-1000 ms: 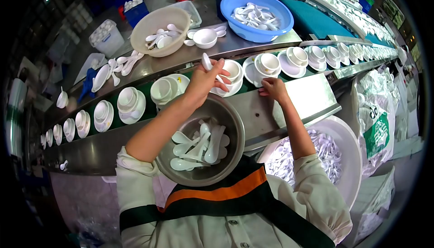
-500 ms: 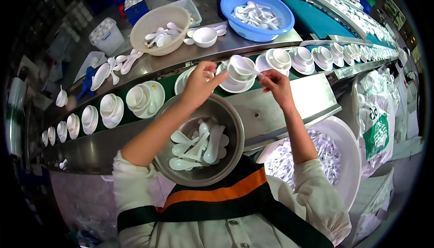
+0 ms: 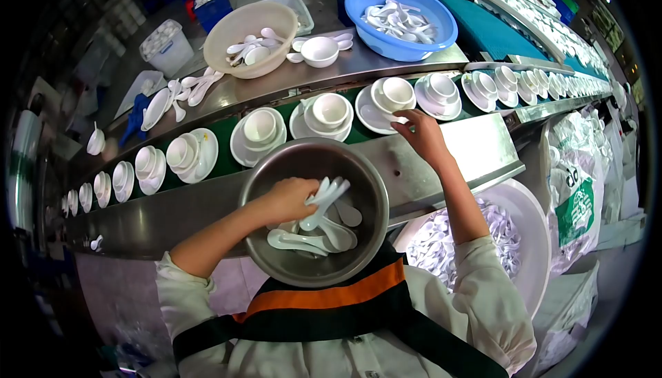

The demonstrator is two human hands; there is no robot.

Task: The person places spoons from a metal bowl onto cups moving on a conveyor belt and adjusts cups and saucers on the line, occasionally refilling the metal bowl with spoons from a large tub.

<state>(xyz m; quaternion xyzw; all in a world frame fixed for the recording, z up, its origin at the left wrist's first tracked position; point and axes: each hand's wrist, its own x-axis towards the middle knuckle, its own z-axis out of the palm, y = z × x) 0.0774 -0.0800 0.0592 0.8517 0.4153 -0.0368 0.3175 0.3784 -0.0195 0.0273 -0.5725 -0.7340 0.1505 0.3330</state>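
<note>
My left hand (image 3: 293, 202) is inside a steel bowl (image 3: 256, 240), its fingers closed round white spoons (image 3: 329, 195). More white spoons (image 3: 303, 241) lie beneath it in the bowl. My right hand (image 3: 422, 135) is at the near edge of a stacked place setting on the green belt, its fingers bent and apart, with no spoon visible in them. That setting has a saucer (image 3: 370, 115), a bowl and a small cup (image 3: 398, 93). Whether the fingertips touch the saucer I cannot tell.
Several more dish sets (image 3: 261, 127) line the belt. Behind it stand a blue basin (image 3: 441, 33) and a beige basin (image 3: 289, 28), both with spoons. A large white tub (image 3: 538, 240) full of spoons is at my right, beside a white sack (image 3: 576, 192).
My left hand has gone from above the belt down into the steel bowl and grips spoons. My right hand no longer shows the spoon it held. The dish sets have shifted left.
</note>
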